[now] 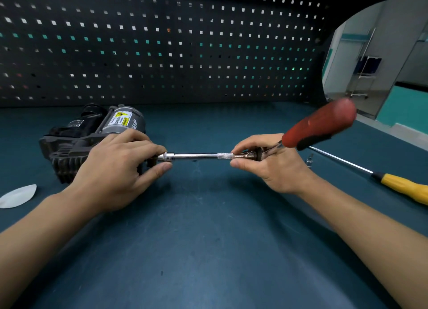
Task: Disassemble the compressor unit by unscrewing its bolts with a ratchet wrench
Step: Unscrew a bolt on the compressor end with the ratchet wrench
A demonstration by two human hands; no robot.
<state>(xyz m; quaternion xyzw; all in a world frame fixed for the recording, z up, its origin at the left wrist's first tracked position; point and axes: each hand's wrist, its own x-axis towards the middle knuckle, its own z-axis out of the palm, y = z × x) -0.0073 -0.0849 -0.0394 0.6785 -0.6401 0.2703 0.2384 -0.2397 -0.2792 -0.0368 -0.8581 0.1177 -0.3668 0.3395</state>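
The dark grey compressor unit [92, 132], with a yellow warning label, lies on the blue-green bench at the left. My left hand [115, 167] lies over its right end, and the fingertips pinch the socket at the tip of the ratchet wrench's chrome extension bar [196, 156]. The bar runs level from the compressor to my right hand [271, 163], which grips the ratchet head between thumb and fingers. The wrench's red and black handle [320, 124] sticks up to the right, blurred. The bolt under the socket is hidden by my left fingers.
A long screwdriver with a yellow handle [403, 188] lies at the right, its shaft pointing toward my right hand. A small metal bit [310, 160] stands beside that shaft. A white scrap [17, 196] lies at the left edge. A dark pegboard [162, 44] closes off the back.
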